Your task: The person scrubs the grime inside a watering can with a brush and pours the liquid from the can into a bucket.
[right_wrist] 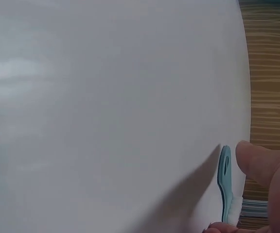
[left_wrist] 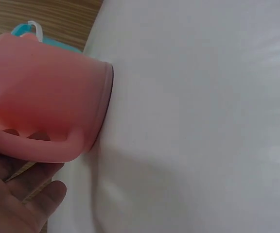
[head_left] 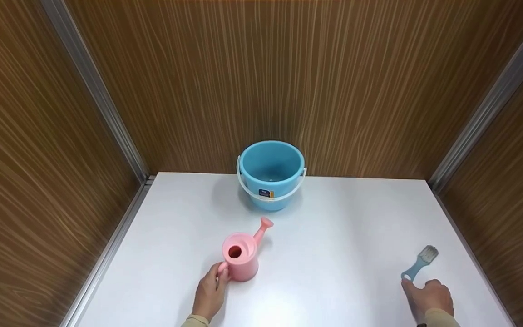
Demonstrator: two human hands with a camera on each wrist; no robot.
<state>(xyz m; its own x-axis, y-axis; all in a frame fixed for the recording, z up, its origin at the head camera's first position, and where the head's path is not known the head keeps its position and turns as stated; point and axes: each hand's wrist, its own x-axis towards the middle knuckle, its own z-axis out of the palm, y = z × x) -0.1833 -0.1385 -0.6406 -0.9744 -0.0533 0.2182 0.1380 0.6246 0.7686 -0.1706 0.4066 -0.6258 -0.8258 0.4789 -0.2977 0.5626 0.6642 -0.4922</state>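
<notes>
A pink toy watering can [head_left: 239, 259] stands in the left middle of the white table, its spout pointing back and right. My left hand [head_left: 211, 290] grips its handle; in the left wrist view the fingers [left_wrist: 30, 177] reach behind the handle loop. Toward the right lies a small flat brush [head_left: 419, 263] with a blue-grey handle, a hole at its near end and pale bristles. Just in front of that end is my right hand [head_left: 429, 296]. A gap shows between thumb [right_wrist: 256, 162] and brush handle [right_wrist: 225, 170] in the right wrist view, with fingertips low beside the bristles.
A light blue bucket [head_left: 271, 188] with a white handle stands upright at the back of the table [head_left: 325, 254], behind the watering can. Wood-grain panels [head_left: 288, 91] rise at the back and both sides, joined by grey metal strips [head_left: 102, 91].
</notes>
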